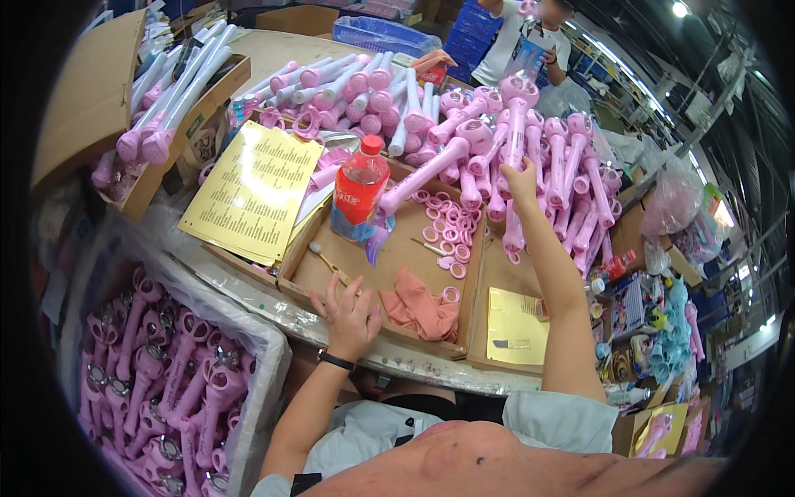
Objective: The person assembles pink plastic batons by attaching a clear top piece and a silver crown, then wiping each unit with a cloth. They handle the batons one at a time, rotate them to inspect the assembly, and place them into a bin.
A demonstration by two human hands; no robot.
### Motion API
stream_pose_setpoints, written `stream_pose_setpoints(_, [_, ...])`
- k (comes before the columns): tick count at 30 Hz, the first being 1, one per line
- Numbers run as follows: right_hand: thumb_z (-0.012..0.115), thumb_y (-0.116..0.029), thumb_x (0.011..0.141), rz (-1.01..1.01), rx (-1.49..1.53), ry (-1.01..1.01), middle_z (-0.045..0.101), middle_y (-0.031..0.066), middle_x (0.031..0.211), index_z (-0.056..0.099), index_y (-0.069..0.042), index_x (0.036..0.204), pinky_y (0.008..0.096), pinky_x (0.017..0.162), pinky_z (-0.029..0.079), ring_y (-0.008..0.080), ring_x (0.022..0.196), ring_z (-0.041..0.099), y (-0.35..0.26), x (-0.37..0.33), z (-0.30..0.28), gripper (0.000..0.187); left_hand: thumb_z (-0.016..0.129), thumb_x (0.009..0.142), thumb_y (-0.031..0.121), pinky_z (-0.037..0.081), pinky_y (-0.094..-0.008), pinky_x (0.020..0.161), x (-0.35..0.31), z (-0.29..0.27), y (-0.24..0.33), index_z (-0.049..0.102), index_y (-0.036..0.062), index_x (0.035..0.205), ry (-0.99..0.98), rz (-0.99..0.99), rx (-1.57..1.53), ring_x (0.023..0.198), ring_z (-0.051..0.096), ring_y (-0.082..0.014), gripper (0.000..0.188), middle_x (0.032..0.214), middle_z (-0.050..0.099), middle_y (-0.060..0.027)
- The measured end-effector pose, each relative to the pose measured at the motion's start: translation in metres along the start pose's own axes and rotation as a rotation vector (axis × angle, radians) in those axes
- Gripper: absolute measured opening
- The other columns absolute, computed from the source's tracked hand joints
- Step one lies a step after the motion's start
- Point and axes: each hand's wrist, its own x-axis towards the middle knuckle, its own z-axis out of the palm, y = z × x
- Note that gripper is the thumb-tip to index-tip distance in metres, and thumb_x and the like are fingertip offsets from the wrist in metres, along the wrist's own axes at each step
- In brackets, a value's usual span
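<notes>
Right hand [522, 180], upper right: fingers clamped on pink wand [515, 124].
Left hand [349, 325]: fingers apart over tray [397, 258]'s near edge; bare tray floor mid-frame.

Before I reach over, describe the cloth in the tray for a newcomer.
On the table, find the open cardboard tray by the left hand. In its near right corner, close to pink rings, lies the cloth. Unlike them, it is crumpled salmon fabric.

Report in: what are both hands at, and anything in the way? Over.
Right hand on a pink wand. Left hand spread, near a brush. Bottle upright in the tray.
</notes>
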Motion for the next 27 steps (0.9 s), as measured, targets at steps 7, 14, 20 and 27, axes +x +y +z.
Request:
stream_pose_setpoints(7, [0.075, -0.027, 0.062, 0.067, -0.33, 0.084, 0.058, 0.0205, 0.112, 0.045, 0.004, 0.124, 0.0364, 0.089, 0.045, 0.0296, 0.102, 0.058, 0.032, 0.055, 0.025, 0.075, 0.061, 0.075, 0.023, 0.005, -0.0651, 0.102, 0.0, 0.002, -0.001, 0.063, 0.0136, 0.098, 0.029, 0.025, 0.042, 0.128, 0.03, -0.0372, 0.025, 0.124, 0.05, -0.0034])
stream_pose_setpoints(14, [0.066, -0.024, 0.077, -0.158, -0.605, 0.158, 0.052, 0.0259, 0.116, 0.046, 0.003, 0.121, 0.0438, 0.091, 0.043, 0.0393, 0.106, 0.052, 0.068, 0.055, 0.04, 0.056, 0.061, 0.076, 0.025, 0.005, -0.0645, 0.102, 0.0, 0.002, 0.0, 0.062, 0.0144, 0.099, 0.018, 0.02, 0.072, 0.129, 0.028, -0.0366, 0.025, 0.125, 0.05, -0.0034])
stream_pose_setpoints(20, [0.061, -0.026, 0.081, -0.308, -0.718, 0.165, 0.049, 0.0238, 0.12, 0.048, 0.001, 0.121, 0.0446, 0.094, 0.039, 0.0388, 0.109, 0.048, 0.072, 0.04, 0.029, 0.05, 0.06, 0.077, 0.024, 0.005, -0.0637, 0.102, -0.001, 0.002, 0.001, 0.062, 0.0144, 0.1, 0.017, 0.017, 0.07, 0.129, 0.028, -0.0369, 0.026, 0.125, 0.049, -0.004])
stream_pose_setpoints(27, [0.058, -0.033, 0.083, -0.334, -0.799, 0.096, 0.047, 0.0209, 0.124, 0.05, -0.002, 0.121, 0.0457, 0.095, 0.037, 0.0375, 0.113, 0.046, 0.065, 0.026, 0.034, 0.049, 0.06, 0.077, 0.024, 0.006, -0.064, 0.102, -0.001, 0.001, 0.002, 0.062, 0.0142, 0.101, 0.021, 0.012, 0.064, 0.129, 0.028, -0.0372, 0.026, 0.125, 0.048, -0.0046])
